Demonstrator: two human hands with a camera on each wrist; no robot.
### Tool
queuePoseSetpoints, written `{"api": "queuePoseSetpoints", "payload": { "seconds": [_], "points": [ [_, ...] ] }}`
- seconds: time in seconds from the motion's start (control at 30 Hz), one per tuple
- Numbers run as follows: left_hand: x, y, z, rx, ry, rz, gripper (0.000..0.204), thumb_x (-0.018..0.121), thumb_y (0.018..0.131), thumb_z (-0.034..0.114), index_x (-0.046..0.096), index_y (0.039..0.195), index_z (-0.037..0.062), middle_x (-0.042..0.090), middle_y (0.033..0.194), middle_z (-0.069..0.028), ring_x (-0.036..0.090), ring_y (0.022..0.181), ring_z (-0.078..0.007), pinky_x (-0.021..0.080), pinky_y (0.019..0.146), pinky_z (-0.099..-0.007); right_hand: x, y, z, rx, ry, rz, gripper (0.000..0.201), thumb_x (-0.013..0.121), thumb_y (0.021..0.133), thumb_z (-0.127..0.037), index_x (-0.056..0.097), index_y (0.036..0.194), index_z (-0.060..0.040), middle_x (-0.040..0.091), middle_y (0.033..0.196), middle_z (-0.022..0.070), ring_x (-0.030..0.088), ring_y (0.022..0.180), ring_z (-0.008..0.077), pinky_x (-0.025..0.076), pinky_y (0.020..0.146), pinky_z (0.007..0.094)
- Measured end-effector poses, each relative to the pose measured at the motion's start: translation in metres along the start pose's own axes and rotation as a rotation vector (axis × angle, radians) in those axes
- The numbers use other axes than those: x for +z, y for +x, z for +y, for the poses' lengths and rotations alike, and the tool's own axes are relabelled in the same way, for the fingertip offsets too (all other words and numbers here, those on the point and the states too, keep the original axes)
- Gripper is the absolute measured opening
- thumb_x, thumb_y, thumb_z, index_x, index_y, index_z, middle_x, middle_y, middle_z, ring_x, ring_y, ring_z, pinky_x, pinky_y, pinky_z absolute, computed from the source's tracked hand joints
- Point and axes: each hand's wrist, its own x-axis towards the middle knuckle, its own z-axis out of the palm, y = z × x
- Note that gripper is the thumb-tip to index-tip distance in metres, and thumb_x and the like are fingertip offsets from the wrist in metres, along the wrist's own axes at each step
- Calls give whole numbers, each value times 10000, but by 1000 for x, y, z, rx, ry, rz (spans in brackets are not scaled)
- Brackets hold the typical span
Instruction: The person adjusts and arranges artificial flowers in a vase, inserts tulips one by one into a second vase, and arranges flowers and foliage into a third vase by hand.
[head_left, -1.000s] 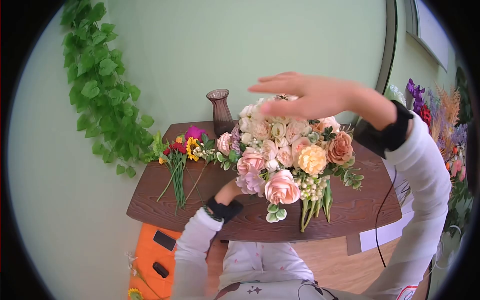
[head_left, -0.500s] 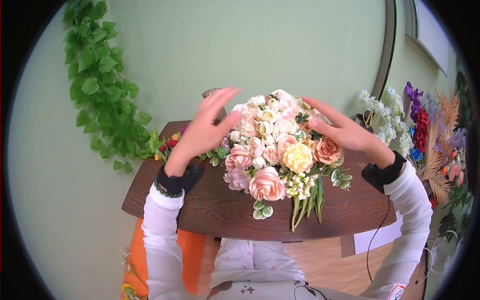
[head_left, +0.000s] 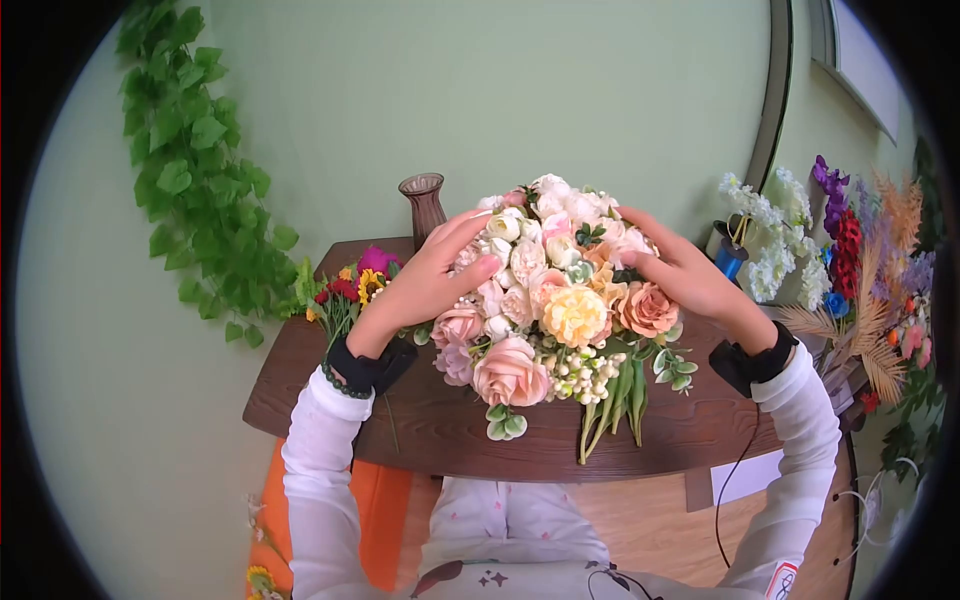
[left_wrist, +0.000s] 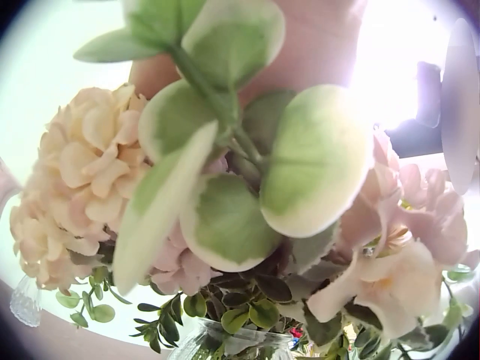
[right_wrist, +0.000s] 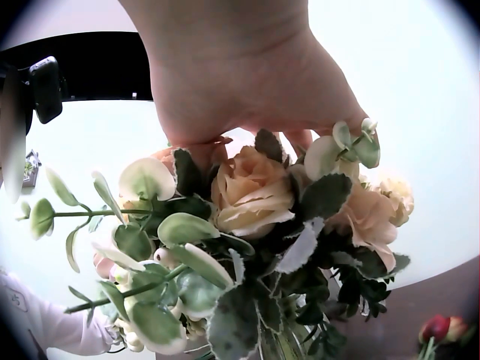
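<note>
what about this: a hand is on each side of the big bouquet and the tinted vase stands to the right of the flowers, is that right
Not quite: the tinted vase stands to the left of the big bouquet, as the head view shows. The rest holds: the left hand and right hand are on either side.

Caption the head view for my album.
Two hands cup a full bouquet of pink, cream and peach flowers above a dark wooden table, a tinted vase standing behind.
</note>
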Motion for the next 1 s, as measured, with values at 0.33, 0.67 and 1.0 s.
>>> {"api": "queuePoseSetpoints", "payload": {
  "seconds": [0.33,0.67,1.0],
  "points": [
    [3,3,8,124,53,32,547,511,854,352,361,1283,49,348,1314,-163,304,1232,-303,242,1009,-389,28,-22,-45,-712,-730,22,509,563,779,-274,439,1254,-139,374,1320,122,360,1195,314,258,986,467],
    [-19,-12,2,79,53,58,548,374,908,404,292,1331,66,317,1348,-144,271,1261,-267,201,1031,-371,31,-48,-29,-594,-572,87,466,537,774,-247,491,1207,-80,409,1300,127,359,1204,316,236,998,436],
    [-33,-111,-138,-642,189,27,229,515,811,239,550,853,16,598,804,-121,571,738,-187,445,664,-324,77,-127,44,-405,18,848,331,398,864,-264,560,875,24,505,1106,195,472,1041,272,333,916,379]
  ]
}}
